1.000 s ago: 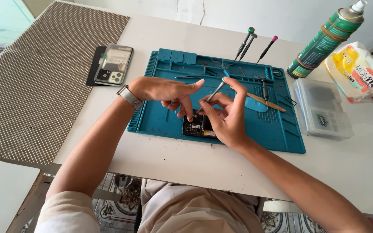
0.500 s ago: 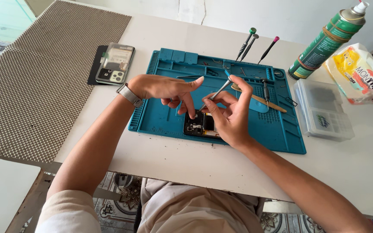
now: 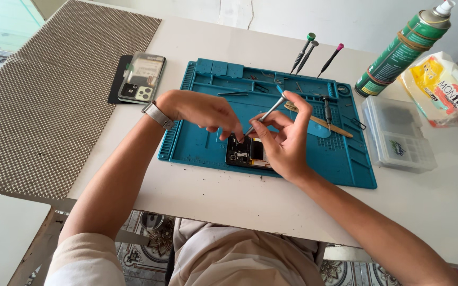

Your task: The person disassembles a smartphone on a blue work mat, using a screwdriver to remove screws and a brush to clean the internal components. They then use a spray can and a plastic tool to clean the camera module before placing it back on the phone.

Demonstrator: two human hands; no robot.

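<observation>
Both hands meet over the opened phone (image 3: 248, 152), which lies near the front edge of the blue ridged mat (image 3: 202, 148). My left hand (image 3: 205, 111) pins it with its fingertips so it won't slide; my right hand (image 3: 287, 140) pinches a thin metal screwdriver (image 3: 265, 113), tilted down into it. Spare screwdrivers (image 3: 308, 53) lie beyond on the white tabletop (image 3: 229, 196).
</observation>
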